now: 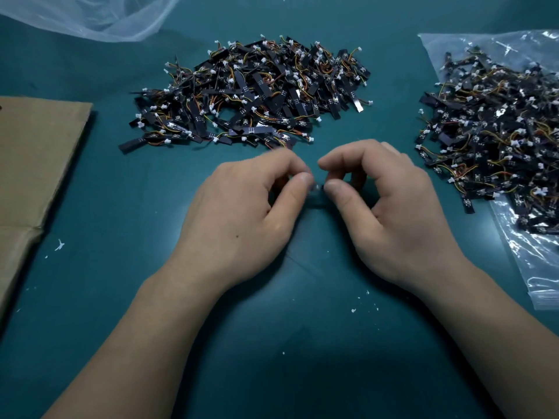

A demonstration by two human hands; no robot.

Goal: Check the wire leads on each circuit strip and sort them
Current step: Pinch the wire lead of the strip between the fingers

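over teal mat [121,207], left hand [239,219] and right hand [393,213] pinch strip [318,188] crosswise.

Left hand [242,213] and right hand [393,213], fingers [300,183] on one blurred circuit strip [318,188].

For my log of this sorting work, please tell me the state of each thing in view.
Strip, blurred, held between both hands.
Left hand, pinches strip.
Right hand, pinches strip.
Middle pile, heaped on table.
Bag, flat, partly covered.
Right pile, heaped on bag.
Cardboard, lying flat.

Two hands [239,213], two strip piles [251,92], two bags [538,267]
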